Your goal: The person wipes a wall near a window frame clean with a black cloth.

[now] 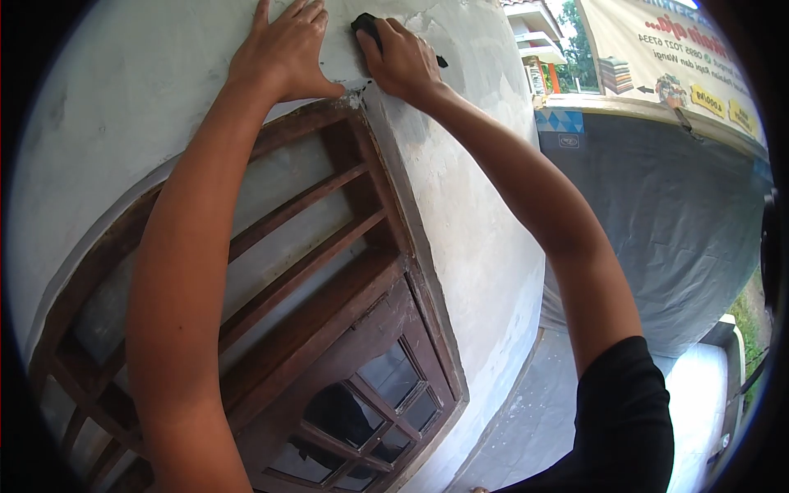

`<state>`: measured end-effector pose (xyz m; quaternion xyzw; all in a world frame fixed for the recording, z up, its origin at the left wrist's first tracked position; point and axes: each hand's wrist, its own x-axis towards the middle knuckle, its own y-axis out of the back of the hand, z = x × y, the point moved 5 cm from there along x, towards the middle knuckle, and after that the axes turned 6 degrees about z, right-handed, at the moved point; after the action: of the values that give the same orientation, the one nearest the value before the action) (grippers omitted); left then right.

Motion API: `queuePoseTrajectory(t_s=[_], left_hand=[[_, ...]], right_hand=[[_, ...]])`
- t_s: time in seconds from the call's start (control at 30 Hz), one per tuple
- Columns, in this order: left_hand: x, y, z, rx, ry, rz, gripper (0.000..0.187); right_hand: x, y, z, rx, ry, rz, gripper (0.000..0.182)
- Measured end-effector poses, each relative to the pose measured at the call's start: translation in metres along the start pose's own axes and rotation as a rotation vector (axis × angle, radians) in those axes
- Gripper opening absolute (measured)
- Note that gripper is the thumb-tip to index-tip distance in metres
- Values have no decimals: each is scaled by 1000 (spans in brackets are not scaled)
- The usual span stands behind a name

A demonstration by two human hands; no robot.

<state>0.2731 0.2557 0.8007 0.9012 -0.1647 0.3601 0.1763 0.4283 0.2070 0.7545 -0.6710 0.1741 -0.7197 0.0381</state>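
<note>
My left hand [283, 56] rests against the grey plastered wall [131, 74], fingers stretched upward and thumb out to the side, just above the corner of the wooden frame [353, 127]. It holds nothing. To the right of it, my right hand [404, 64] is wrapped round a small black object [366, 26] at the wall surface. Only the ends of that object show past my fingers, so its exact kind is hidden. Patchy, rough plaster surrounds both hands.
Below my hands is a dark brown door [362, 329] with glass panes and slatted vents above. At right hang a grey tarp [649, 214] and a printed banner [657, 57]. The pale floor [526, 411] lies far below.
</note>
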Motion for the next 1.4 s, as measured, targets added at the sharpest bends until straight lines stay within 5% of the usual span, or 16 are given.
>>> queuePoseTrajectory(t_s=[0.2,0.37,0.67,0.8,1.0,1.17,1.4], left_hand=[[0,-4,-2,17,-26,54,129],[-1,-6,-1,6,-65,149,127],[0,-3,-1,-30,-6,38,124],[-17,10,4,-83,-42,152,124],[-2,-1,-1,-8,1,1,123],[-5,2,-1,-38,-50,113,122],[9,-31,-2,24,-17,6,123]], right_hand=[[59,-18,-7,17,-70,-102,40],[123,-49,7,17,-100,33,41],[24,0,-8,72,-37,-60,38],[-7,8,-5,75,-6,-1,35],[65,-33,8,-80,-116,-87,37],[126,-51,26,-40,-171,11,37],[70,-44,68,-130,-187,-55,37]])
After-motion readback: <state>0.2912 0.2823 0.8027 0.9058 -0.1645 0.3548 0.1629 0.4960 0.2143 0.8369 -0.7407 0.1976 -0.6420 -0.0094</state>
